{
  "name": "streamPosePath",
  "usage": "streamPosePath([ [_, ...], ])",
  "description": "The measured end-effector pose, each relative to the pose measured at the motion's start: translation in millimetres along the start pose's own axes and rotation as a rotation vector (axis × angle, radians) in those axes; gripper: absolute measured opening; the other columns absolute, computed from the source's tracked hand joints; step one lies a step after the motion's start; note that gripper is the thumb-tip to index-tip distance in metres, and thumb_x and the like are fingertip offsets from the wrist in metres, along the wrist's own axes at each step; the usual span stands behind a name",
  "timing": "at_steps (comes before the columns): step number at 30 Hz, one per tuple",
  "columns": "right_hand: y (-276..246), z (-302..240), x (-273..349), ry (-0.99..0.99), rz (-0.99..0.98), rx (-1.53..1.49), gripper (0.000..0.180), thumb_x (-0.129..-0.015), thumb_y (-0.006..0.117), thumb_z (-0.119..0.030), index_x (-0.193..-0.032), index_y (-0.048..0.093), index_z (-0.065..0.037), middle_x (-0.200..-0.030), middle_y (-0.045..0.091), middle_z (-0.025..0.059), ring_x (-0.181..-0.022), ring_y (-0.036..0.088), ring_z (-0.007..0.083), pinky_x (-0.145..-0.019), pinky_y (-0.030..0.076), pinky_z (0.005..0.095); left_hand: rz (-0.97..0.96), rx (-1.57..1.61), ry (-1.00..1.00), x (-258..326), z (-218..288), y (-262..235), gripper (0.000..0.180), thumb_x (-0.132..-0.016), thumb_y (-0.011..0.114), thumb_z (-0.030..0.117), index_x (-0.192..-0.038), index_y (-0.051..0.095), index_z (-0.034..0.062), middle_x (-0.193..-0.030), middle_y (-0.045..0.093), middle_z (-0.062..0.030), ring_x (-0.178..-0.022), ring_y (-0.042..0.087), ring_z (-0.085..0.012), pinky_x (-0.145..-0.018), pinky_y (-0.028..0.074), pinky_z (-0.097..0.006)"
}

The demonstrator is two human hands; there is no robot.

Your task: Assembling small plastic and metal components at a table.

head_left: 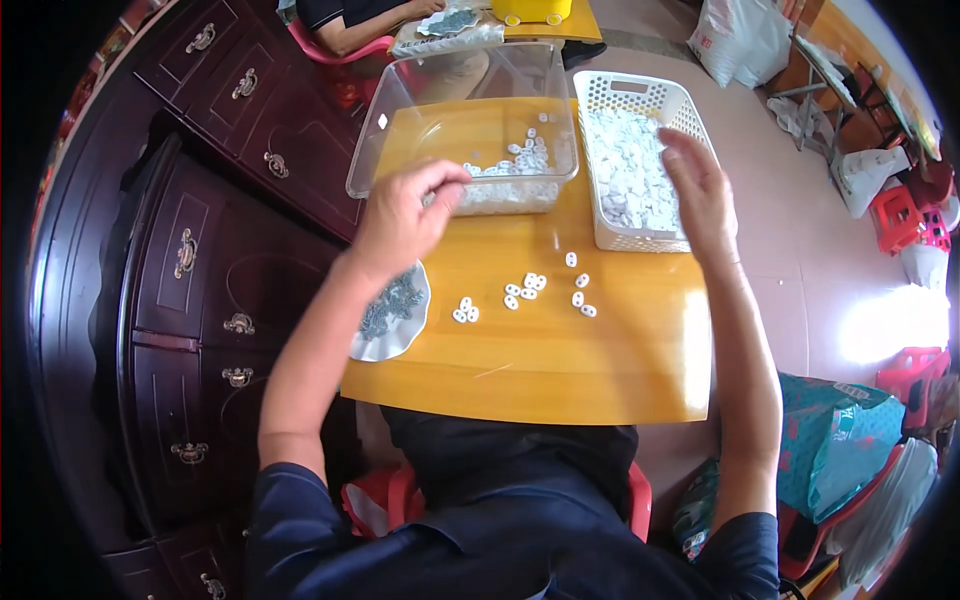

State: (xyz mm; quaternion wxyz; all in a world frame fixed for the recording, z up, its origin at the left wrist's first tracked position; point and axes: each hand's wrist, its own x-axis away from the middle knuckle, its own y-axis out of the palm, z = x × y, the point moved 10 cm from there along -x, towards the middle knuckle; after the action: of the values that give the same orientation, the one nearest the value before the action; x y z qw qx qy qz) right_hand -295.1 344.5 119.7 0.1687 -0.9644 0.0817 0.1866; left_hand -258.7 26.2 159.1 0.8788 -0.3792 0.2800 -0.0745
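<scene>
My left hand (408,215) is at the near rim of a clear plastic bin (365,180), thumb and fingers drawn together; whatever they hold is too small to make out. Inside the bin, small white oval pieces with two dark holes (530,155) lie toward the right. My right hand (702,190) is raised over the right side of a white perforated basket (640,241), fingers apart and nothing visible in them. Many white pieces (625,170) fill that basket. Several loose white two-holed pieces (527,290) are scattered in small groups on the wooden table (540,375).
A white scalloped dish (385,345) of small grey-green metal bits is by my left forearm. Dark drawer cabinets (180,330) line the left. Across the table, another person's arm (365,30) is near a second dish. A teal bag (835,440) stands at right.
</scene>
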Motion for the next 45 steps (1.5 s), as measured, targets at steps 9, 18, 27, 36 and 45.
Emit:
streamPosePath([
  [9, 137.5, -73.1, 32.3, -0.578, -0.252, 0.441, 0.042, -0.075, 0.072, -0.002, -0.116, 0.063, -0.006, -0.110, 0.065, 0.0142, -0.111, 0.061, 0.0321, -0.098, 0.049, 0.0437, -0.744, -0.007, -0.212, -73.1, -120.9, 61.7, 0.022, -0.092, 0.054, 0.007, -0.103, 0.071, -0.0020, -0.086, 0.071, -0.0060, -0.077, 0.066, -0.0115, -0.071, 0.054, -0.027],
  [18, 155.7, -42.8, 37.3, -0.496, -0.108, 0.531, 0.017, -0.076, 0.063, -0.002, -0.090, 0.064, -0.011, -0.086, 0.064, 0.0025, -0.095, 0.062, 0.0241, -0.084, 0.050, 0.0401, -1.375, 0.261, -0.595, -27.1, -132.1, 125.8, 0.037, -0.085, 0.058, 0.005, -0.120, 0.070, 0.0046, -0.109, 0.072, -0.0072, -0.098, 0.068, -0.0156, -0.084, 0.055, -0.032],
  [27, 154.3, -37.9, 56.6, -0.472, -0.128, 0.560, 0.018, -0.077, 0.063, -0.001, -0.092, 0.065, -0.011, -0.086, 0.065, 0.0025, -0.092, 0.063, 0.0234, -0.078, 0.051, 0.0387, -0.665, -0.257, -0.217, -116.4, -162.1, 94.1, 0.050, -0.083, 0.048, 0.002, -0.132, 0.059, 0.0023, -0.117, 0.069, -0.0222, -0.107, 0.066, -0.0325, -0.094, 0.051, -0.042],
  [36, 156.6, -39.1, 62.4, -0.460, -0.092, 0.515, 0.020, -0.076, 0.062, -0.004, -0.094, 0.062, -0.011, -0.092, 0.065, 0.0018, -0.098, 0.063, 0.0235, -0.079, 0.050, 0.0415, -1.165, -0.229, -0.106, -58.3, -120.0, 149.2, 0.032, -0.083, 0.054, 0.002, -0.111, 0.071, 0.0019, -0.093, 0.074, -0.0158, -0.088, 0.071, -0.0261, -0.079, 0.055, -0.038],
  [45, 152.5, -38.1, 69.9, -0.474, -0.057, 0.508, 0.022, -0.075, 0.063, -0.005, -0.096, 0.065, -0.011, -0.091, 0.066, 0.0014, -0.098, 0.064, 0.0232, -0.076, 0.051, 0.0403, -0.869, -0.421, -0.106, -99.2, -166.9, 133.9, 0.027, -0.086, 0.055, 0.004, -0.107, 0.072, 0.0049, -0.102, 0.073, -0.0187, -0.094, 0.070, -0.0343, -0.085, 0.054, -0.043],
])
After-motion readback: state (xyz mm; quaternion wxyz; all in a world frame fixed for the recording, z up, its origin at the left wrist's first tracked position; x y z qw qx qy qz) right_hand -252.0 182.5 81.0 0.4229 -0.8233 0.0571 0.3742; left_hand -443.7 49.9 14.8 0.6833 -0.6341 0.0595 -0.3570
